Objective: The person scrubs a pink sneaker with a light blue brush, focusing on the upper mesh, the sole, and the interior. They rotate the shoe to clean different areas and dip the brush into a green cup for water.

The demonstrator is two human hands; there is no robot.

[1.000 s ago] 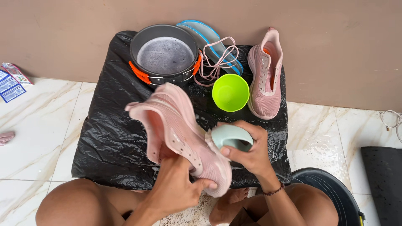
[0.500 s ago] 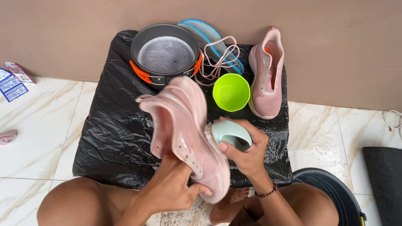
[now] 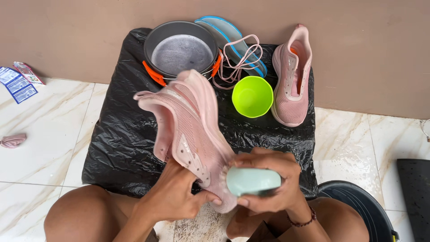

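My left hand (image 3: pixel 177 197) grips a wet pink sneaker (image 3: pixel 186 130) by its lower end, holding it on its side above a black plastic sheet (image 3: pixel 121 139). Against the shoe's near end, my right hand (image 3: pixel 273 179) holds a pale green brush (image 3: pixel 253 180). The second pink sneaker (image 3: pixel 293 78) lies at the sheet's far right, without laces.
A grey pan with orange handles (image 3: pixel 181 49) holds soapy water at the back. Beside it lie blue-edged insoles (image 3: pixel 233 38), pink laces (image 3: pixel 237 60) and a lime green bowl (image 3: pixel 252 95). A dark bucket (image 3: pixel 358 206) stands near my right knee. Small packets (image 3: pixel 20 80) lie on the tiles at left.
The sneaker has tilted and shifted slightly right. My right hand has moved the brush down toward the shoe's near end.
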